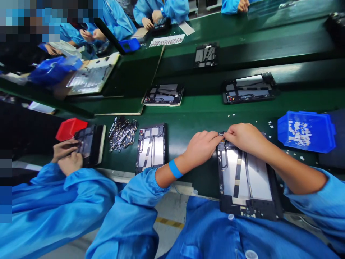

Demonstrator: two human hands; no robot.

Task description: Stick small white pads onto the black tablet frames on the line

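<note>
In front of me lies an opened tablet (257, 176) with its battery and cables showing, its near end over the table's front edge. My left hand (203, 145), with a blue band at the wrist, presses its closed fingertips at the tablet's far left corner. My right hand (242, 136) is pinched at the same corner, its fingertips almost meeting the left ones. Whatever is between the fingers is too small and covered to make out. Left of my hands lies another opened tablet (151, 147), touched by neither.
A blue bin (307, 131) of small white pieces stands at right, with scraps around it. A pile of small cable parts (123, 133) lies at left, near a co-worker's hands (67, 153) and a red bin (71, 128). More opened tablets (249, 88) lie farther back.
</note>
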